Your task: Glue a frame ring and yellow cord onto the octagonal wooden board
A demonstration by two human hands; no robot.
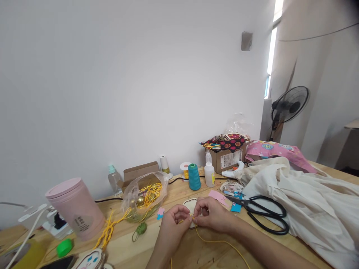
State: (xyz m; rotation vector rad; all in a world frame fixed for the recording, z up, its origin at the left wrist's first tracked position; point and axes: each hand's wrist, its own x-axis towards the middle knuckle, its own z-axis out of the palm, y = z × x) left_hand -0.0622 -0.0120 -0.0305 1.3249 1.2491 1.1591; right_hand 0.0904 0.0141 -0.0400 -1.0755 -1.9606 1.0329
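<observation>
Both hands meet low in the middle of the view, fingertips nearly touching. My left hand (176, 221) pinches a yellow cord (217, 241) between thumb and fingers. From the other side my right hand (210, 213) grips the same cord, and a length of it trails down toward the lower right. Beneath the fingers lies a small cream plaque with a dark outline (190, 204), partly covered by both hands. Whether the cord passes through it is hidden by the fingertips.
Black scissors (266, 211) and white cloth (297, 201) lie to the right. Behind the hands stand a teal thread cone (194, 177) and a glue bottle (209, 173). Leftward are a bag of yellow cord (150, 194), a green yarn ball (141, 228) and a pink canister (75, 209).
</observation>
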